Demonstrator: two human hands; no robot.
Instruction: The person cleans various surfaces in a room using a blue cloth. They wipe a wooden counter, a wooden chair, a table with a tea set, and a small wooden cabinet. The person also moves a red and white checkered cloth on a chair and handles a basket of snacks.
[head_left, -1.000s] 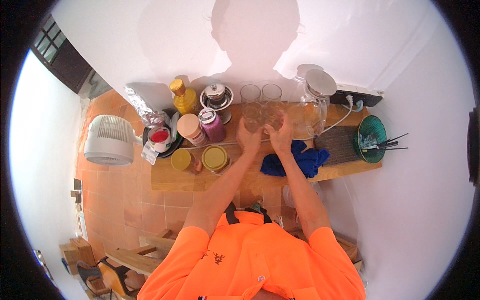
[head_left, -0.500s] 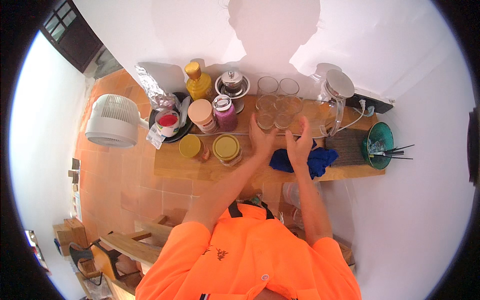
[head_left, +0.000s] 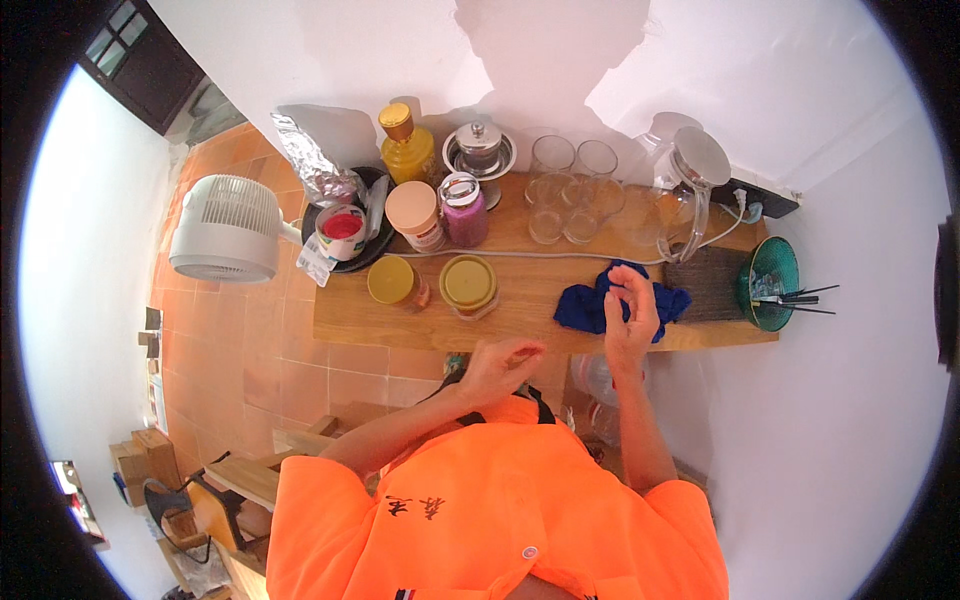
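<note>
My left hand (head_left: 498,370) is in front of the table's near edge, fingers loosely bent and nothing in it. Over the blue cloth (head_left: 583,308) is my right hand (head_left: 632,318), thumb and fingers apart and holding nothing; whether it touches the cloth I cannot tell. Several clear drinking glasses (head_left: 547,190) stand grouped toward the wall, apart from both hands. A glass pitcher (head_left: 688,205) with a metal lid is to their right. Two jars with mustard-yellow lids, the left jar (head_left: 392,281) and the right jar (head_left: 468,284), sit left of the cloth.
Along the back of the wooden table (head_left: 530,335) are a yellow bottle (head_left: 408,152), a purple jar (head_left: 464,215), a peach-lidded jar (head_left: 414,212) and a metal-lidded pot (head_left: 480,150). A white cable (head_left: 560,255) crosses it. A green basket (head_left: 770,285) stands right; a white fan (head_left: 226,228) left.
Both hands have drawn back from the glasses toward my body. The left came down past the table edge, and the right shifted over the blue cloth. The glasses stay grouped by the wall.
</note>
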